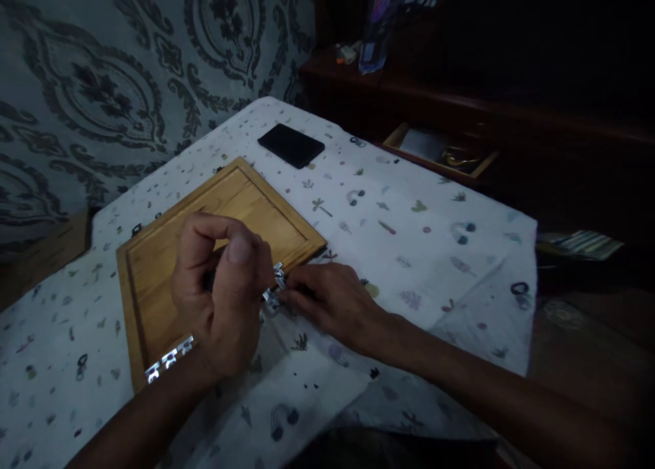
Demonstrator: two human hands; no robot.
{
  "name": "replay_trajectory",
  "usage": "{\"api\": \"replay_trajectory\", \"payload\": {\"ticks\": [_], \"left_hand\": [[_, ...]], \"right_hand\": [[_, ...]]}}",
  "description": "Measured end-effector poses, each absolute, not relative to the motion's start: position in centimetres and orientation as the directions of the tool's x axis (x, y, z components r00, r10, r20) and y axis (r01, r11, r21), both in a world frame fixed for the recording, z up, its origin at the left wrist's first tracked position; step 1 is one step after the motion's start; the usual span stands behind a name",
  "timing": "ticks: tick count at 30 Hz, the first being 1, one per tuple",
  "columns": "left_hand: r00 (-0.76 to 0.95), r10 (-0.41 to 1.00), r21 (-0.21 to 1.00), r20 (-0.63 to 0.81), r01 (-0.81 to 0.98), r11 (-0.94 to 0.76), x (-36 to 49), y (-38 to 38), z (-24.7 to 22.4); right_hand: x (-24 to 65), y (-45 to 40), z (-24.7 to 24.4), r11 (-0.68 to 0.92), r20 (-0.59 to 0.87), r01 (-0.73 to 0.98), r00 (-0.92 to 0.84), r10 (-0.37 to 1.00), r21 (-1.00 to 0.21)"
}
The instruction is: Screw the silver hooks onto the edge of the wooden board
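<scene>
A wooden panel (220,216) with a raised border, like a cabinet door, lies flat on the cloth-covered table. My left hand (222,291) is curled into a fist above the panel's near edge. Something dark shows inside its curled fingers, but I cannot make out what it is. My right hand (338,302) comes in from the right, thumb and fingers pinched on a shiny metal hinge (273,297) at the panel's near edge. Another metal hinge (168,361) sits at the same edge by my left wrist, partly hidden by the forearm.
A black phone (291,145) lies beyond the panel on the patterned tablecloth (399,250). Behind the table stands dark furniture with an open drawer (440,151) and a plastic bottle (374,46) on top. A patterned wall (127,66) borders the left side.
</scene>
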State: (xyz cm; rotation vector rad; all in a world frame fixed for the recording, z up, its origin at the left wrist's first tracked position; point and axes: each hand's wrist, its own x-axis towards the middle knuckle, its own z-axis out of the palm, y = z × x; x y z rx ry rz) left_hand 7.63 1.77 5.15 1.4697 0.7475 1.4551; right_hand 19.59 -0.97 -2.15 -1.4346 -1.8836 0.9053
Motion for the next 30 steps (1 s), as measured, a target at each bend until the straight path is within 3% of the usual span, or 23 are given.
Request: {"api": "replay_trajectory", "payload": {"ticks": [4,9,14,17,20,24,30], "left_hand": [[0.195,0.874,0.886,0.445,-0.24,-0.397,7.8,2.4,5.1],[0.353,0.866,0.916,0.355,-0.314,-0.248,7.6,3.5,5.8],[0.637,0.732,0.96,0.241,-0.265,-0.085,7.2,4.9,6.4],[0.695,0.691,0.972,0.2,-0.228,-0.053,6.9,5.4,6.5],[0.621,0.764,0.984,0.172,-0.142,-0.106,6.3,5.2,6.6],[0.399,0.901,0.975,0.171,0.064,-0.214,6.1,4.1,6.8],[0.148,0.976,0.975,0.162,-0.174,-0.136,7.6,2.8,6.9]], "right_hand": [[19.5,-1.0,-2.3,0.187,0.062,0.546,-0.239,0.969,-0.817],[19.5,-0.9,-2.1,0.164,0.042,0.552,-0.226,0.973,-0.817],[19.5,-0.9,-2.0,0.171,0.046,0.554,-0.232,0.972,-0.815],[19.5,-0.9,-2.0,0.175,0.045,0.562,-0.237,0.97,-0.808],[19.5,-0.9,-2.0,0.176,0.046,0.57,-0.235,0.971,-0.803],[19.5,-0.8,-1.8,0.152,0.013,0.581,-0.235,0.972,-0.8],[19.5,-0.8,-1.5,0.121,-0.022,0.598,-0.226,0.974,-0.792]]}}
